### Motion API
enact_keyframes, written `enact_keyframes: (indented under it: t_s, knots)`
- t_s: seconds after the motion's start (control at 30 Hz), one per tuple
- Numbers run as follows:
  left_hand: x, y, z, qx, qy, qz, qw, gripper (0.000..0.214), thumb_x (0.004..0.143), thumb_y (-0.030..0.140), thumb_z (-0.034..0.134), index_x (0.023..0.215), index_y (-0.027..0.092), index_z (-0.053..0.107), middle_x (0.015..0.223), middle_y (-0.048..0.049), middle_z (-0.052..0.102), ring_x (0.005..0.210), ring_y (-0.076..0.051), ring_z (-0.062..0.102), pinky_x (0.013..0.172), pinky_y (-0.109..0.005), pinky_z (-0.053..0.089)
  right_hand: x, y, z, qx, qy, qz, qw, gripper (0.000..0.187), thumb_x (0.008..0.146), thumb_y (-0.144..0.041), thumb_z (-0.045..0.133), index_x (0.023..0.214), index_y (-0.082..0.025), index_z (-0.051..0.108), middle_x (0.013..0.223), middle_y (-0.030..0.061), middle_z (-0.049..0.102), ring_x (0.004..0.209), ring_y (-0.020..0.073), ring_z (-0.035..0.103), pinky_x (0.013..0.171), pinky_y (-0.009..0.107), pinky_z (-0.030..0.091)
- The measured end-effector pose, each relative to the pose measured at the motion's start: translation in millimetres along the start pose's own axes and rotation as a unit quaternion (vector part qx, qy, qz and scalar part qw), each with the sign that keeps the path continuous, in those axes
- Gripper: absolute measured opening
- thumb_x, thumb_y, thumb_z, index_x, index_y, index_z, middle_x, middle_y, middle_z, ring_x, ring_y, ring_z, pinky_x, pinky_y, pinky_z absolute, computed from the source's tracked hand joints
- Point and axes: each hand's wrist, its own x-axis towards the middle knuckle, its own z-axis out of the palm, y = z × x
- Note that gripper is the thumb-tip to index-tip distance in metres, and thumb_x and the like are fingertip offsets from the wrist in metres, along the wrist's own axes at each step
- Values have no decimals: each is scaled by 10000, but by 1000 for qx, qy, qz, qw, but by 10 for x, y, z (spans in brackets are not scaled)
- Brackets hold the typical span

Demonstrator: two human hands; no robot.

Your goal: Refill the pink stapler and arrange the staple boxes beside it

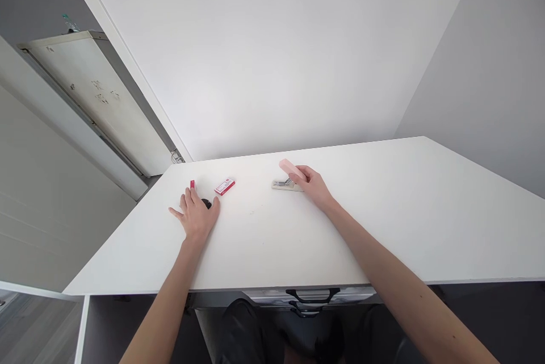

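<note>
My right hand (314,183) grips a pale pink stapler (289,176) that stands swung open on the white table (383,210), its metal base flat on the surface. My left hand (196,215) lies flat with fingers spread, resting over a small black object (206,203). A small red item (192,184) sticks out just beyond my left fingertips. A red and white staple box (225,186) lies between the two hands, closer to the left one.
The table meets a white wall at the back, with a grey wall on the right. A door and frame (102,103) stand at the far left. Drawer handles (313,296) show under the front edge.
</note>
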Motion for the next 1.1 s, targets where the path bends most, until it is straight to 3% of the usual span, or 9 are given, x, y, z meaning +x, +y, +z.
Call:
enact_keyframes:
  t_s: [0.17, 0.37, 0.5, 0.6, 0.77, 0.87, 1.1]
  knots:
    - [-7, 45, 15, 16, -8, 71, 997, 576, 970, 431, 429, 1466, 145, 495, 1602, -205, 447, 1515, -435, 329, 1209, -768, 47, 19, 9, 2, 3, 2, 3, 1000, 433, 851, -562, 704, 1166, -265, 697, 1132, 43, 734, 1010, 241, 634, 857, 376, 475]
    - [11, 144, 38, 3, -11, 207, 978, 543, 994, 410, 396, 1426, 117, 550, 1608, -162, 455, 1550, -354, 299, 1298, -565, 155, 19, 15, 1, 8, -1, 1, 1000, 428, 854, -567, 704, 1163, -271, 696, 1115, 38, 735, 1015, 241, 640, 848, 368, 477]
    - [40, 160, 34, 3, -47, 223, 974, 507, 985, 390, 425, 1423, 177, 565, 1466, -122, 618, 1545, -379, 302, 1276, -662, 101, 22, 24, 0, 7, -8, -4, 1000, 440, 856, -582, 694, 1165, -269, 693, 1113, 43, 738, 1020, 245, 642, 854, 370, 481]
    - [34, 169, 19, 2, -36, 254, 967, 444, 982, 336, 433, 1367, 212, 614, 1286, -88, 731, 1536, -353, 324, 1278, -672, 65, 33, 38, 2, 12, -9, -9, 1000, 466, 848, -597, 698, 1172, -262, 692, 1118, 51, 736, 1015, 244, 640, 859, 372, 484]
    - [0, 222, -3, -61, -11, 284, 957, 318, 976, 335, 492, 1192, 240, 705, 1129, -78, 764, 1411, -315, 480, 1241, -558, 312, 47, 48, 2, 19, -11, -14, 1000, 488, 854, -615, 693, 1187, -258, 684, 1112, 55, 730, 1005, 236, 631, 863, 367, 476]
    - [-15, 273, -17, -102, -37, 299, 948, 299, 969, 357, 527, 1177, 244, 710, 1130, -82, 754, 1316, -308, 560, 1148, -513, 441, 43, 37, 1, 13, -25, -16, 999, 494, 866, -625, 678, 1202, -262, 676, 1114, 56, 727, 1005, 234, 627, 856, 362, 473]
    - [-43, 338, -42, -152, -114, 334, 923, 342, 985, 376, 514, 1264, 266, 678, 1283, -45, 728, 1227, -254, 657, 1084, -431, 515, -5, -36, 73, -22, -64, -40, 997, 457, 883, -617, 659, 1186, -276, 694, 1063, 36, 726, 1007, 234, 630, 867, 365, 486]
